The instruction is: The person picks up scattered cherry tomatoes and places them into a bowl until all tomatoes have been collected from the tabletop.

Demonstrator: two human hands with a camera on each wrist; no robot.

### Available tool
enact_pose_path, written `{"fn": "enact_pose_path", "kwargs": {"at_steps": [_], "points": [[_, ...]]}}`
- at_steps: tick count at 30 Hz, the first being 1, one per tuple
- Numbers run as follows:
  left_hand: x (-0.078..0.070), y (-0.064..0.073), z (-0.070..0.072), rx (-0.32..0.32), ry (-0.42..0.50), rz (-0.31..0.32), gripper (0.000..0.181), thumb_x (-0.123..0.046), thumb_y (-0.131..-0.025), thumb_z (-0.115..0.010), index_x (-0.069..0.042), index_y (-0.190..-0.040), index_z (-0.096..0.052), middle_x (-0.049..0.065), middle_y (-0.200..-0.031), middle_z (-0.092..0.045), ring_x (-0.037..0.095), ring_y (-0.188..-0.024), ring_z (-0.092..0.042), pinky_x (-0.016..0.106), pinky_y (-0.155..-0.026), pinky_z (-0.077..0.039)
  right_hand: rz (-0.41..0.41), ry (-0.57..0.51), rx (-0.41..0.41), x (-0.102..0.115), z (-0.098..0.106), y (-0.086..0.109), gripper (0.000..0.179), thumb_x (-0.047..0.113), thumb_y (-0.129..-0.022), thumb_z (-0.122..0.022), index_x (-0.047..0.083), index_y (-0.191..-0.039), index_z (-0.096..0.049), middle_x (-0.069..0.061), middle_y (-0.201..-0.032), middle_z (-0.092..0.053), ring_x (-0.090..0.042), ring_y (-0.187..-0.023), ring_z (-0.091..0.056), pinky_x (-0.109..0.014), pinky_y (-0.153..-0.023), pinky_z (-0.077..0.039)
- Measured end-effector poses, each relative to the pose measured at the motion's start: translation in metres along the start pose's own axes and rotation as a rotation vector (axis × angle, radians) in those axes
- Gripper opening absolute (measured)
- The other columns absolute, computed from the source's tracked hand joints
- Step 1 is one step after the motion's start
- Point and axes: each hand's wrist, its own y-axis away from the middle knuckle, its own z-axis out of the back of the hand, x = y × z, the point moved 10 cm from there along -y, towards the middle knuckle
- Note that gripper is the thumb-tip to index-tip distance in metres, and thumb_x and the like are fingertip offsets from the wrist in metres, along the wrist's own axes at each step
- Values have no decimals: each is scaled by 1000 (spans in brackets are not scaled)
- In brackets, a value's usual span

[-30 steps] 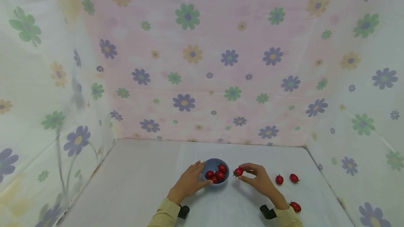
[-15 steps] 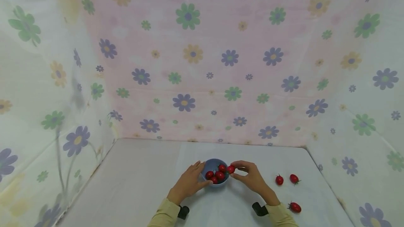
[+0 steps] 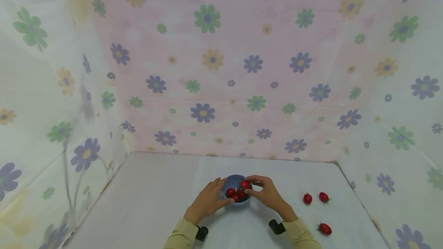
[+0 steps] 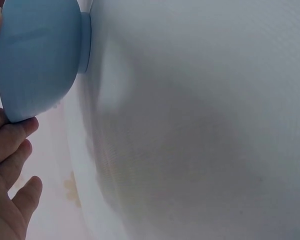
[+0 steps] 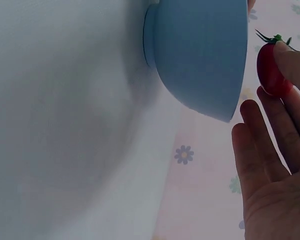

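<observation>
A small blue bowl (image 3: 237,204) stands on the white table with several red cherry tomatoes (image 3: 230,192) inside. My left hand (image 3: 207,199) holds the bowl from its left side, thumb at the near rim and fingers against the outer wall; the left wrist view shows fingertips (image 4: 31,125) touching the bowl. Between thumb and fingers, my right hand (image 3: 268,194) pinches one cherry tomato (image 5: 271,70) with a green stem. This tomato is over the bowl's right part in the head view, just past the rim in the right wrist view.
To the right on the table (image 3: 159,195) lie three loose cherry tomatoes: one (image 3: 307,198) nearer the bowl, another (image 3: 323,197) beside it, a third (image 3: 325,229) closer to the front. Flowered cloth walls (image 3: 228,99) enclose the table at the back and sides.
My right hand has moved left with its cherry tomato, from beside the bowl to over its right part. The left hand keeps its place on the bowl.
</observation>
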Motion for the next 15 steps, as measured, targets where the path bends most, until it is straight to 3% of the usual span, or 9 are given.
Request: {"fn": "enact_pose_path", "kwargs": {"at_steps": [4,15], "points": [[0,0,0,-3,2,-2,88,-64,-94,-60,-1,-153,-43,19,-157,-44,36,-149,-37,57,-120,-32,-8,7,7,-1,-5,-2,36,9,-88,-80,-1,-121,-70,-13,-117,-73,-34,-112,-67,-55,-98,-55],[3,-1,-1,-6,7,-3,87,-63,-95,-60,-1,-154,-42,18,-157,-44,35,-149,-37,56,-121,-32,-10,43,10,-2,-13,-13,37,12,-89,-79,0,-123,-69,-11,-122,-72,-34,-118,-65,-54,-101,-53]]}}
